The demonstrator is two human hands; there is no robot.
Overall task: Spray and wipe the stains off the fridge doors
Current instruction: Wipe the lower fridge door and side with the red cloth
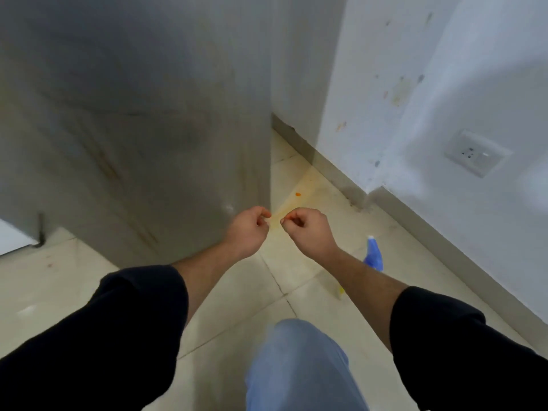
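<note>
Left hand (pixel 247 229): curled, apparently empty.
Right hand (pixel 308 231): likewise curled, nothing held.
Spray bottle (pixel 374 253): on floor (pixel 89 292), within reach.
Fridge door (pixel 133 143): streaks unwiped.

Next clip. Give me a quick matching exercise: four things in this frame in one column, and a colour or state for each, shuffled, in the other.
Things:
1. fridge
2. spray bottle
3. socket
4. crumb

Colour or state:
A. blue, on the floor
B. orange, on the floor
C. grey with brown streaks
D. white, set in the wall

Pairs: 1-C, 2-A, 3-D, 4-B
</note>
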